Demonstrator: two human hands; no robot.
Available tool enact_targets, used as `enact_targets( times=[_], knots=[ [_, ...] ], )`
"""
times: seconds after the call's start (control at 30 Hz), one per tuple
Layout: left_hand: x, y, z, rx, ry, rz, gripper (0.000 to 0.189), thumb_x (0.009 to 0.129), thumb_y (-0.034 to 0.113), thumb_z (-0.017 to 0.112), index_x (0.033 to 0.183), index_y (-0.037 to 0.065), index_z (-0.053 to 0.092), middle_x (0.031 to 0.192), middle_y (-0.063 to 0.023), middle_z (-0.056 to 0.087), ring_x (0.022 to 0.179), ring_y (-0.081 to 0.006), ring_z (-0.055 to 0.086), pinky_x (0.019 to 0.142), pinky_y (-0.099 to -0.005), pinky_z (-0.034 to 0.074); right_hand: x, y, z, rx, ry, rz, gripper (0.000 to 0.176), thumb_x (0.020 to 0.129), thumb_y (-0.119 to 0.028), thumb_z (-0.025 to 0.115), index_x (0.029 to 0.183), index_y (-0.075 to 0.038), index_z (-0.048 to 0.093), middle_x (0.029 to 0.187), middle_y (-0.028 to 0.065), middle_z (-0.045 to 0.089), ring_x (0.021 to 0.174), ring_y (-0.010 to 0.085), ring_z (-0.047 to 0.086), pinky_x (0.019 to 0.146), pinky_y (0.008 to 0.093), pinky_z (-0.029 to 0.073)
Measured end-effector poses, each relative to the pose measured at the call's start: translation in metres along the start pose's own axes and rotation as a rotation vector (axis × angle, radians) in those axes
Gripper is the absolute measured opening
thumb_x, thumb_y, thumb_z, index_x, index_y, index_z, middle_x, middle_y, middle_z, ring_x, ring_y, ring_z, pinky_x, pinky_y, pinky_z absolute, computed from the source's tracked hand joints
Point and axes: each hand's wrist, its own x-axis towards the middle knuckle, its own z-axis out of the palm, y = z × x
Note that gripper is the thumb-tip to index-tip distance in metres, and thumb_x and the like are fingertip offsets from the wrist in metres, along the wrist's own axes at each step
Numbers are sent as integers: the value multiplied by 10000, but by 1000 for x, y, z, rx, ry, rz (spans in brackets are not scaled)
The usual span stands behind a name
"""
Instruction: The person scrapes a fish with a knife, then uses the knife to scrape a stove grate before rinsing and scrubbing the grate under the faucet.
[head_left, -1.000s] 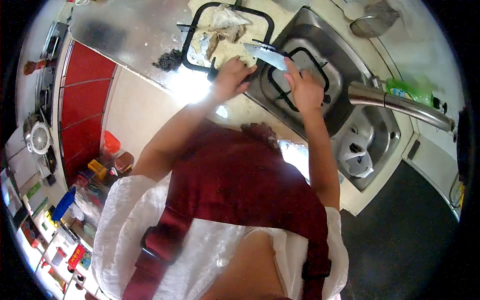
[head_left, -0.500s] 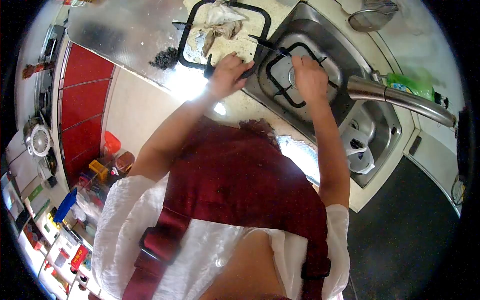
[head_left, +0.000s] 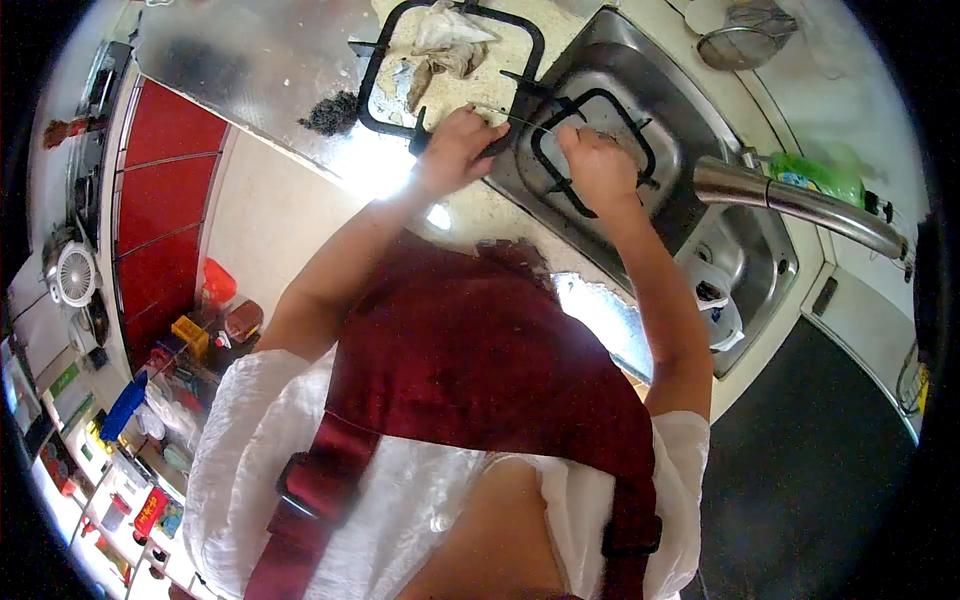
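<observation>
On the worktop by the sink lies a black pan-support grate [head_left: 368, 85]. My left hand [head_left: 458, 155] is closed around its near corner, where a dark end shows by the thumb. My right hand [head_left: 600, 168] is a fist over the sink, holding a thin, blade-like tool [head_left: 532, 124] that points left toward the grate; its handle is hidden in my fingers. Beneath the right hand, a second black grate [head_left: 648, 150] rests in the steel sink [head_left: 665, 70]. A crumpled, dirty cloth [head_left: 450, 58] lies inside the first grate's frame. Beside that grate sits a dark scouring pad [head_left: 330, 114].
The steel faucet [head_left: 800, 200] reaches over the sink from the right. A smaller basin [head_left: 765, 250] holds a white plastic bag [head_left: 722, 325]. Behind the sink are a wire strainer [head_left: 740, 42] and a green bottle [head_left: 820, 178]. Red cabinet doors [head_left: 165, 200] stand at left.
My right hand has moved left and slightly down, toward my left hand, and the thin tool has come lower with it. My left hand and the worktop grate stay nearly in place.
</observation>
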Motion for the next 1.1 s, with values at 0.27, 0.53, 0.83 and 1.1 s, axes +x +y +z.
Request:
enact_targets(
  times=[0.27, 0.53, 0.83, 1.1],
  knots=[
    [0, 2, 0, 7, 5, -15, 482, 629, 55, 678, 1104, 56, 597, 770, -111, 464, 848, -303, 501, 996, -447, 364, 26, 15, -4, 6, 69, 61, 75, 803, -117, 508, 867, -105, 468, 758, 78, 571, 693, 252, 615, 529, 361, 506],
    [-1, -2, 2, 6, 34, 9, 427, 635, 57, 676, 1057, 53, 607, 774, -110, 473, 844, -304, 505, 996, -448, 368, 22, 11, 12, 163, 10, 67, 84, 829, -112, 474, 908, -84, 479, 792, 134, 614, 714, 329, 646, 553, 429, 525],
    [-6, -4, 5, 23, 42, -13, 370, 640, 96, 723, 994, 50, 624, 840, -130, 513, 913, -336, 537, 1015, -449, 372, 17, -3, 0, 189, -45, -16, 69, 833, -108, 490, 893, -86, 466, 745, 120, 602, 668, 313, 630, 544, 405, 504],
    [-9, -1, 6, 11, 103, 0, 318, 648, 102, 728, 945, 43, 629, 814, -130, 508, 868, -341, 530, 1000, -448, 385, 12, -8, 6, 211, -67, 7, 127, 882, -214, 485, 897, -88, 490, 727, 130, 627, 647, 318, 632, 523, 438, 493]
  ],
)
